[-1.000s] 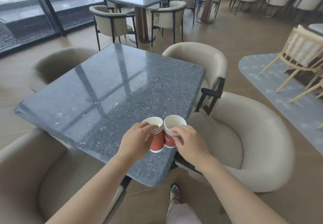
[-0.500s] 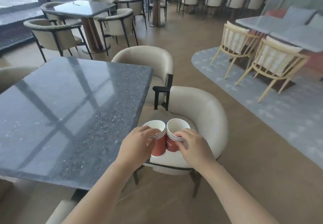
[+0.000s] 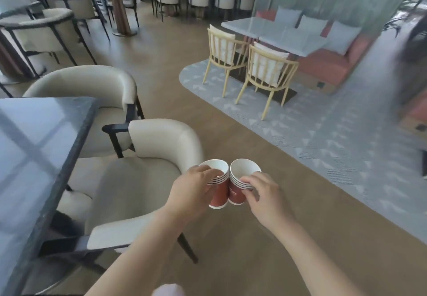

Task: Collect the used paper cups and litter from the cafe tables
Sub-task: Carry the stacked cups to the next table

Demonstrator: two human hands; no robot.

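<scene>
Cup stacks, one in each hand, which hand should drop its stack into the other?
Probably the right hand: it pinches the right stack near the rim, free to lift, while the left hand wraps round the left stack, a steadier receiver.

No text is coming through legibly anywhere. A small pale print is showing on the red wall of the right cup stack, but it is looking too blurred and small to read.

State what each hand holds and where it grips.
The left hand grips one cup stack round its side; the right hand grips the other stack near its rims.
</scene>
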